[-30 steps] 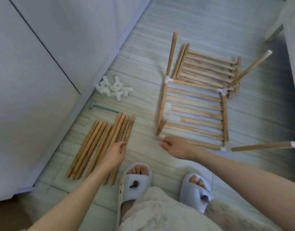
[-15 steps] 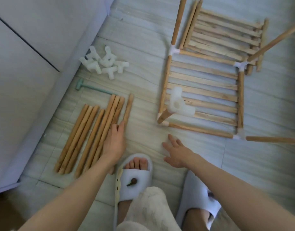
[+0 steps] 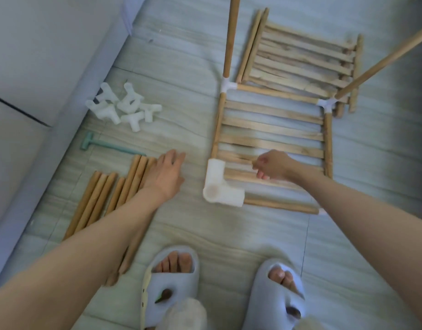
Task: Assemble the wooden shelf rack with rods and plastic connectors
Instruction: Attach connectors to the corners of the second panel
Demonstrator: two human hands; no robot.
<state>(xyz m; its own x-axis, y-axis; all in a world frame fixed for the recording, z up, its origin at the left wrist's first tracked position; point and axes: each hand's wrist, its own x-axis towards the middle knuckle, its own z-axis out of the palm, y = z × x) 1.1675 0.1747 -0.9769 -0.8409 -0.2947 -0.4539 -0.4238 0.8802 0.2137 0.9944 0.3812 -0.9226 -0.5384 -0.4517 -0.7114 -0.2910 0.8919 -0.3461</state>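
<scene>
A shelf frame [image 3: 271,129] of wooden slats lies on the floor, with white corner connectors [image 3: 227,85] and upright rods [image 3: 231,36] at its corners. The near-left upright carries a white plastic connector [image 3: 223,184], seen from above. My right hand [image 3: 274,165] hovers over the near slats just right of that connector, its fingers curled with nothing seen in them. My left hand [image 3: 167,172] lies palm down on the far ends of the loose rods [image 3: 102,201], fingers straight. A heap of spare connectors [image 3: 124,107] sits further left.
A second slat panel [image 3: 300,58] lies behind the frame. A green mallet [image 3: 107,147] rests between the connector heap and the rods. A white cabinet [image 3: 38,67] lines the left side. My two slippered feet [image 3: 171,282] stand close below the frame.
The view has dropped closer to the floor. My right hand rose from the floor to over the frame's near slats and curled its fingers. My left hand slid toward the rods' far ends.
</scene>
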